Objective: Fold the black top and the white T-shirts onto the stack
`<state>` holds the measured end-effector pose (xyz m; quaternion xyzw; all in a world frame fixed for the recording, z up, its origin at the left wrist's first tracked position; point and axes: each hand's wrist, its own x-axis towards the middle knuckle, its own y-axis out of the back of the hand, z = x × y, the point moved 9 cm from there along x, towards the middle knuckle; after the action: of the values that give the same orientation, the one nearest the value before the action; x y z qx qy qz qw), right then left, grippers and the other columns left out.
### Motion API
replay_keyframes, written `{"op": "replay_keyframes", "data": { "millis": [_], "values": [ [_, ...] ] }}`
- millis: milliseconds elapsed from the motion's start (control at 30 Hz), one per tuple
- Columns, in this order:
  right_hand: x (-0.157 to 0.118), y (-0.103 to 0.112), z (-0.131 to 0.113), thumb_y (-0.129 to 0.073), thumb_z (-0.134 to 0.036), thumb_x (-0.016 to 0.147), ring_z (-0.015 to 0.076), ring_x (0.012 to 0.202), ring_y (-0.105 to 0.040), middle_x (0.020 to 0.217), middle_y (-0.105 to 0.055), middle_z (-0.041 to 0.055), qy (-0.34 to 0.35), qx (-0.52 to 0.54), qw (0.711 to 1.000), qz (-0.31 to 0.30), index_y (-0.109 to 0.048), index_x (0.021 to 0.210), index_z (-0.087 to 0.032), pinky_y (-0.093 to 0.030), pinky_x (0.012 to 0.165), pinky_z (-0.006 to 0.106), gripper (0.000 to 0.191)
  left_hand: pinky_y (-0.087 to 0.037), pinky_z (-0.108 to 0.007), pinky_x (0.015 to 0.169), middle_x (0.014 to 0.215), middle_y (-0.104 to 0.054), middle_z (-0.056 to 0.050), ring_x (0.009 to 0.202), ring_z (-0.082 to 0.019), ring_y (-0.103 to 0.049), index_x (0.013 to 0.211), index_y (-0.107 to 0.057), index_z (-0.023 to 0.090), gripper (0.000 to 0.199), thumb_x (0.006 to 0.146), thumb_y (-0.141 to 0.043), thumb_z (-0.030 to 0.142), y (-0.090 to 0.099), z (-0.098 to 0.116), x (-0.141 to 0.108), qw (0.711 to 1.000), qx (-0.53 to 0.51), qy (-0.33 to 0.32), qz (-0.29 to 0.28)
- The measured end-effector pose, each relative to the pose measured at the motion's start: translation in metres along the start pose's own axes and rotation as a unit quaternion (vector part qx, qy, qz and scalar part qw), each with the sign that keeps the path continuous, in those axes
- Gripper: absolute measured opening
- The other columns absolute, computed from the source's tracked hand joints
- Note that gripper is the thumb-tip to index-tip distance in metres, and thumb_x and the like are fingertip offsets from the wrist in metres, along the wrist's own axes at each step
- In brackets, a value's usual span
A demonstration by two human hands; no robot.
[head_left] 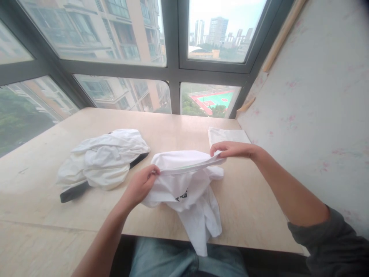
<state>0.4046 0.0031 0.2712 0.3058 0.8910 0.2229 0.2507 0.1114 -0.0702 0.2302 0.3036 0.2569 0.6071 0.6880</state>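
Note:
A white T-shirt [184,184] with a small dark print is stretched between my two hands, its hem pulled taut and raised. My left hand [145,181] pinches one end of that hem between thumb and fingers. At the other end, my right hand [230,149] grips the hem the same way. The lower part of the shirt lies crumpled on the pale tabletop, and one piece hangs over the near edge above my lap.
To the left lies a rumpled pile of white clothing [106,157] with dark bands. A folded white cloth [227,135] sits behind my right hand. The stone-like tabletop [253,215] meets windows [173,73] at the back and a papered wall [302,104] on the right.

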Motion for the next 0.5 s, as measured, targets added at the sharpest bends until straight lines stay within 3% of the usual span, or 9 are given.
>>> {"op": "replay_keyframes", "data": {
  "millis": [133,267,367,500],
  "values": [
    [-0.026,-0.003,-0.01,-0.068,-0.05,0.08,0.0179,0.088,-0.06,0.101,-0.067,0.0053,0.013,0.092,0.995,-0.038,-0.069,0.106,-0.019,-0.046,0.071,0.025,0.041,-0.043,-0.029,0.07,0.083,-0.062,0.001,0.076,-0.018,-0.056,0.1,-0.061,0.022,0.026,0.084,-0.054,0.042,0.013,0.012,0.007,1.0,-0.012,-0.007,0.02],
    [-0.043,0.013,-0.011,-0.073,-0.056,0.076,0.0173,0.084,-0.06,0.095,-0.067,0.0046,-0.001,0.083,0.996,0.016,-0.07,0.097,-0.018,-0.046,0.07,0.025,0.044,-0.049,-0.031,0.078,0.112,-0.067,-0.005,0.091,-0.02,-0.062,0.123,-0.06,0.024,0.054,0.077,-0.07,0.051,0.024,0.022,0.013,0.995,-0.089,-0.049,0.006],
    [-0.053,0.037,-0.018,-0.064,-0.063,0.082,0.0145,0.073,-0.054,0.081,-0.061,0.0018,0.001,0.006,0.99,0.141,-0.067,0.085,-0.018,-0.039,0.061,0.025,0.045,-0.051,-0.032,0.081,0.114,-0.069,-0.006,0.095,-0.021,-0.063,0.117,-0.065,0.024,0.052,0.074,-0.075,0.051,0.037,0.026,0.019,0.992,-0.11,-0.056,0.005],
    [-0.079,0.073,-0.041,-0.06,-0.064,0.085,0.0134,0.065,-0.047,0.068,-0.054,-0.0007,0.007,-0.144,0.924,0.354,-0.061,0.073,-0.02,-0.031,0.058,0.027,0.046,-0.05,-0.029,0.074,0.1,-0.072,-0.004,0.092,-0.021,-0.065,0.108,-0.068,0.023,0.045,0.076,-0.072,0.054,0.058,0.029,0.024,0.997,-0.068,-0.045,0.014]
  ]
}}
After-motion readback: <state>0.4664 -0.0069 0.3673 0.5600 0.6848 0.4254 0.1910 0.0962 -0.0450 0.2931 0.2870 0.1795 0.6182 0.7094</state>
